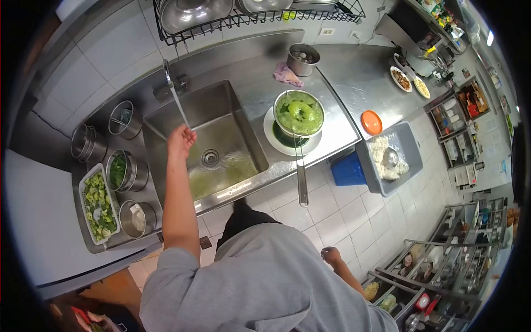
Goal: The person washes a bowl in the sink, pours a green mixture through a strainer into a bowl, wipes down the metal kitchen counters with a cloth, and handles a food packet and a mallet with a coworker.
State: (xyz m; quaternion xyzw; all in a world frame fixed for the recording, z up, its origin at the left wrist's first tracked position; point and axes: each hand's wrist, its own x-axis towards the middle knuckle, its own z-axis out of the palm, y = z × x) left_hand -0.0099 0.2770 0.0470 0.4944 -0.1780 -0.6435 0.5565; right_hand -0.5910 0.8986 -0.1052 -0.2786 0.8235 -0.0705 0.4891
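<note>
At the far left a tray [88,206] of cut green vegetables sits on the steel counter [343,83], with several round metal tins [128,171] just beside it, one holding greens. Next comes the sink [221,110], its basin wet with greenish water around the drain [210,158]. The tap [168,74] runs, and the left hand [180,141] is held under the stream of water [181,113], fingers loosely curled together, holding nothing. To the right of the sink a strainer [299,113] of green leaves rests on a white plate [276,145], its long handle reaching over the counter edge. The right hand [331,255] hangs low by the person's side, well apart from the counter, closed in a loose fist.
</note>
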